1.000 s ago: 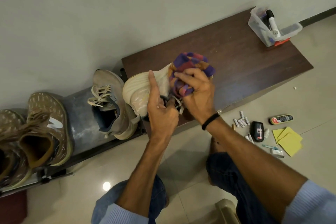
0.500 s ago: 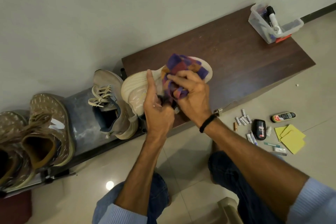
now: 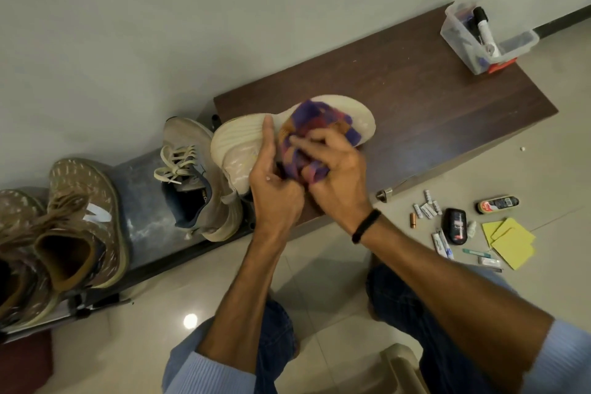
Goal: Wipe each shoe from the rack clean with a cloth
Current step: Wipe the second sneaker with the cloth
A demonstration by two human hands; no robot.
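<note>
You are in a home, in a spot by a plain white wall (image 3: 192, 25) where shoes are kept. A low metal shoe rack (image 3: 140, 201) stands against that wall, with brown shoes (image 3: 83, 221) and a grey shoe (image 3: 192, 182) sitting on it. Right beside it is a low brown wooden cabinet (image 3: 431, 112) with a clear plastic box (image 3: 460, 41) of pens on top. The floor (image 3: 319, 281) has shiny pale tiles. Small house things lie on it, like batteries (image 3: 427, 206) and yellow pads (image 3: 511, 240).

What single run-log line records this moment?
step: wiping | left hand: grips cream shoe | right hand: presses checked cloth on shoe
</note>
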